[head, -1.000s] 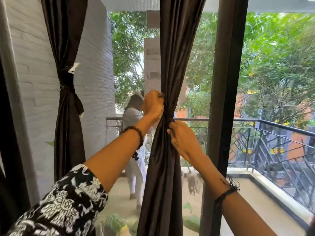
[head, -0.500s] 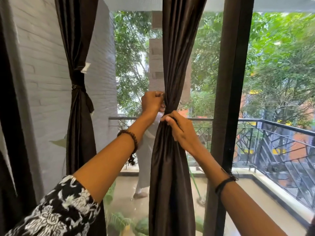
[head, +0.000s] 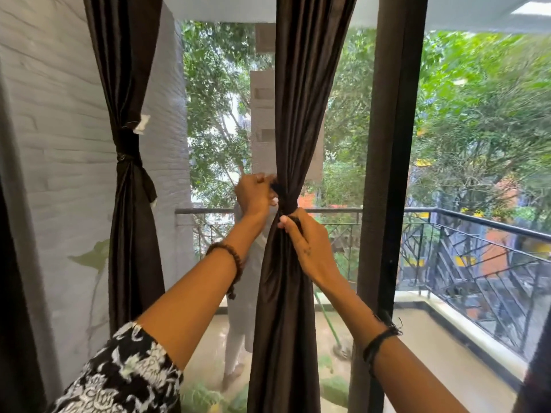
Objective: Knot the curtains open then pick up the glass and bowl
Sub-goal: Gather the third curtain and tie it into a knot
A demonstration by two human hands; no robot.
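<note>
A dark brown curtain (head: 301, 108) hangs in the middle of the glass door, gathered tight at its waist. My left hand (head: 255, 195) grips a dark end of cloth or tie at the left of that waist. My right hand (head: 304, 242) pinches the gathered fabric just below it. A second brown curtain (head: 131, 239) hangs at the left by the wall, tied in at its middle with a knot (head: 126, 158). No glass or bowl is in view.
A dark door frame post (head: 387, 174) stands right of the middle curtain. A white brick wall (head: 59, 144) is at the left. Through the glass, a person in white stands on the balcony, which has a black railing (head: 477, 248). Green plants (head: 205, 394) are low down.
The view has shifted slightly. My left hand stays at the curtain's waist, and my right hand has slid a little lower on the gathered fabric, which now looks cinched tighter.
</note>
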